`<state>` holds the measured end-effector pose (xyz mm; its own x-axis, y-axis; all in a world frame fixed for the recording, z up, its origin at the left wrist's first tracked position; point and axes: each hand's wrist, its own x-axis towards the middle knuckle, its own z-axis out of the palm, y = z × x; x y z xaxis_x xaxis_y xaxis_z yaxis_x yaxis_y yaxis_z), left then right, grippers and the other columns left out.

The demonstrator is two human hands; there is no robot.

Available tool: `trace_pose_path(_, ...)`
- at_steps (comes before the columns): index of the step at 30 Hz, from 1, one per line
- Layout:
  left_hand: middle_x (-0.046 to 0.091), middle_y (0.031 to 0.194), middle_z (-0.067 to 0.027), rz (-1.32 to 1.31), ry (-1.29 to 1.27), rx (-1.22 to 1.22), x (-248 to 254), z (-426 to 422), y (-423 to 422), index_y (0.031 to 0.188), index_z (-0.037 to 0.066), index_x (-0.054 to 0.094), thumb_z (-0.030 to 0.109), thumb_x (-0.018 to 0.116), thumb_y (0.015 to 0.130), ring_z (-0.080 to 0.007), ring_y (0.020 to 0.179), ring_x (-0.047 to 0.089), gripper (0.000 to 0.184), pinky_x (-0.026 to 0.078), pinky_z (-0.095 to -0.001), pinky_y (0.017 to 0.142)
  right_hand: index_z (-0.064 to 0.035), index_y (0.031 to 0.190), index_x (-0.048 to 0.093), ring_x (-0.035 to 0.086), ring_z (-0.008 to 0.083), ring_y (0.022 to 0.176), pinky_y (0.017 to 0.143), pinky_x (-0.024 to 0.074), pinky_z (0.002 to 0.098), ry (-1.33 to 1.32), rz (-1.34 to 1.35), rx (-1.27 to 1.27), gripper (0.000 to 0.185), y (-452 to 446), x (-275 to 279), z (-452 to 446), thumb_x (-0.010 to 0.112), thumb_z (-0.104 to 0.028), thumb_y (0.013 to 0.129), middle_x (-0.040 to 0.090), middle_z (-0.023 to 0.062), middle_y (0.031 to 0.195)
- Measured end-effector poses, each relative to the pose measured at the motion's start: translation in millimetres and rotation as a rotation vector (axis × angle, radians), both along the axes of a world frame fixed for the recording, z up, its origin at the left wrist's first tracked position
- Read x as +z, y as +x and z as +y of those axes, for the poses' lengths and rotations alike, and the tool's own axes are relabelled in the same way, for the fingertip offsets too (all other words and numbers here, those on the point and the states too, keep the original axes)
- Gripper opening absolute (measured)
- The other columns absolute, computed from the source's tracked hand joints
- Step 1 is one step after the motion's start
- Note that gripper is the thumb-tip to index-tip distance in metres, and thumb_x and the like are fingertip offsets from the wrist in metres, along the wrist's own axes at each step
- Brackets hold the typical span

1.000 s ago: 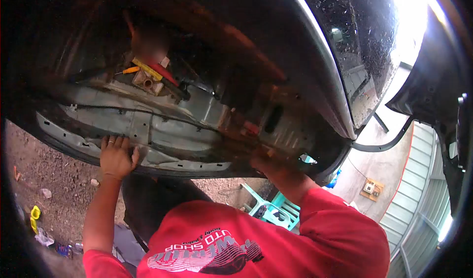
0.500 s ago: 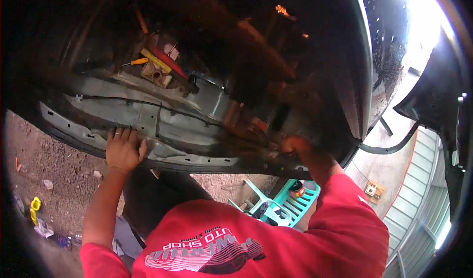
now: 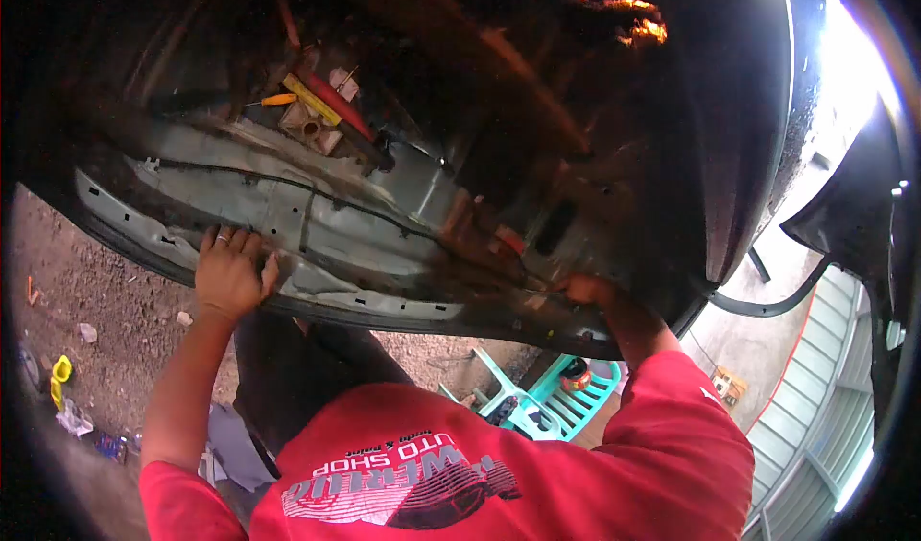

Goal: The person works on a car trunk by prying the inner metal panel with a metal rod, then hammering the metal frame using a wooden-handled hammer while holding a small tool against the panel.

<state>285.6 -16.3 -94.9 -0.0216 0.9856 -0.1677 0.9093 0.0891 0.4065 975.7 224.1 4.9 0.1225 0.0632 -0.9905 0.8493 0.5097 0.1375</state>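
Note:
My left hand lies over the pale metal edge panel of an open car compartment, its fingers laid flat over the inner lip and the thumb apart. A ring shows on one finger. Farther right, my right hand reaches into the dim corner beside the panel. Its fingers are curled closed near a dark cable that runs along the panel. Shadow hides what they hold, if anything. A small red piece is just left of that hand.
Inside the compartment lie a yellow-handled screwdriver, a yellow bar and a red bar. Below stands a turquoise plastic chair bearing a jar. A yellow object rests on dirt ground at left.
The view has shifted slightly. My left hand stays on the edge panel; my right hand stays in the corner, its fingers pointing a little more to the left.

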Motion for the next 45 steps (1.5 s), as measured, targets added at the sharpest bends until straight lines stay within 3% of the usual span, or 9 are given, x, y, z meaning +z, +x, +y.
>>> trace_pose_path(7,0.070,0.104,-0.0166,0.008,-0.047,-0.002,5.8,2.3,-0.9,0.107,0.003,0.070,0.038,0.062,0.089,-0.0369,0.108,0.063,0.040,0.042,-0.0540,0.107,-0.0296,0.135,0.068,0.073,0.0329,0.096,0.090,0.0568,0.0444,0.009,-0.014,0.039,0.055,-35.4,11.9,8.3,0.056,-0.016,0.083,0.074,0.0179,0.117)
trace_pose_path(15,0.070,0.103,-0.0143,0.021,0.027,0.032,-0.2,-1.7,0.7,0.105,0.004,0.071,0.039,0.062,0.088,-0.0341,0.108,0.063,0.040,0.041,-0.0521,0.108,-0.0085,0.108,0.077,0.073,0.0373,0.092,0.086,0.0573,0.0497,0.241,-0.193,0.225,0.032,-25.2,-34.0,-55.0,0.062,-0.025,0.084,0.074,0.0202,0.103)
trace_pose_path(22,0.070,0.101,-0.0142,-0.004,0.026,0.030,-0.2,-2.9,-3.1,0.099,0.005,0.071,0.038,0.062,0.088,-0.0330,0.105,0.063,0.036,0.042,-0.0504,0.106,-0.0061,0.112,0.075,0.072,0.0395,0.094,0.088,0.0563,0.0482,0.187,0.159,0.049,0.035,-63.4,-5.8,-24.9,0.063,-0.021,0.082,0.074,0.0214,0.106)
trace_pose_path(27,0.069,0.099,-0.0138,-0.009,-0.001,0.036,3.6,-0.4,1.2,0.096,0.005,0.071,0.038,0.062,0.089,-0.0327,0.103,0.063,0.035,0.043,-0.0503,0.105,-0.0161,0.125,0.073,0.071,0.0376,0.101,0.093,0.0544,0.0465,-0.110,-0.081,0.288,0.047,7.3,-21.7,5.6,0.057,-0.011,0.081,0.071,0.0249,0.116)
trace_pose_path(31,0.069,0.104,-0.0152,0.005,0.019,0.025,1.0,-3.4,0.0,0.099,0.004,0.070,0.038,0.062,0.089,-0.0347,0.107,0.062,0.036,0.042,-0.0525,0.107,-0.0158,0.123,0.074,0.071,0.0360,0.101,0.093,0.0544,0.0462,-0.189,0.122,0.357,0.047,28.3,-31.8,15.5,0.056,-0.010,0.081,0.070,0.0247,0.119)
trace_pose_path(33,0.069,0.109,-0.0168,-0.019,-0.003,0.025,0.0,-3.8,-1.2,0.103,0.003,0.070,0.037,0.062,0.090,-0.0366,0.110,0.062,0.038,0.041,-0.0547,0.109,-0.0092,0.119,0.075,0.071,0.0373,0.101,0.093,0.0547,0.0464,-0.048,0.038,0.094,0.043,-16.0,-14.1,16.5,0.055,-0.010,0.080,0.071,0.0234,0.116)
trace_pose_path(40,0.070,0.110,-0.0172,-0.040,-0.046,0.059,11.9,-2.0,0.2,0.103,0.003,0.070,0.037,0.062,0.091,-0.0373,0.112,0.061,0.038,0.040,-0.0549,0.110,-0.0049,0.099,0.077,0.072,0.0355,0.097,0.085,0.0566,0.0489,-0.076,0.039,0.374,0.028,-100.8,4.3,-16.4,0.062,-0.019,0.080,0.074,0.0201,0.104)
trace_pose_path(42,0.070,0.111,-0.0174,-0.050,-0.047,0.061,8.3,-2.7,0.5,0.103,0.003,0.070,0.038,0.062,0.091,-0.0372,0.112,0.061,0.038,0.040,-0.0549,0.110,-0.0043,0.092,0.077,0.072,0.0343,0.096,0.080,0.0574,0.0480,0.332,0.021,0.351,0.025,-68.4,-5.9,-47.3,0.065,-0.022,0.079,0.074,0.0197,0.102)
trace_pose_path(45,0.070,0.112,-0.0174,-0.041,0.003,0.083,3.3,-8.8,0.1,0.104,0.003,0.071,0.038,0.062,0.091,-0.0363,0.112,0.062,0.039,0.040,-0.0544,0.110,-0.0049,0.093,0.077,0.072,0.0346,0.094,0.080,0.0573,0.0480,0.227,0.020,0.322,0.025,-19.2,-39.8,-48.7,0.065,-0.022,0.080,0.074,0.0195,0.101)
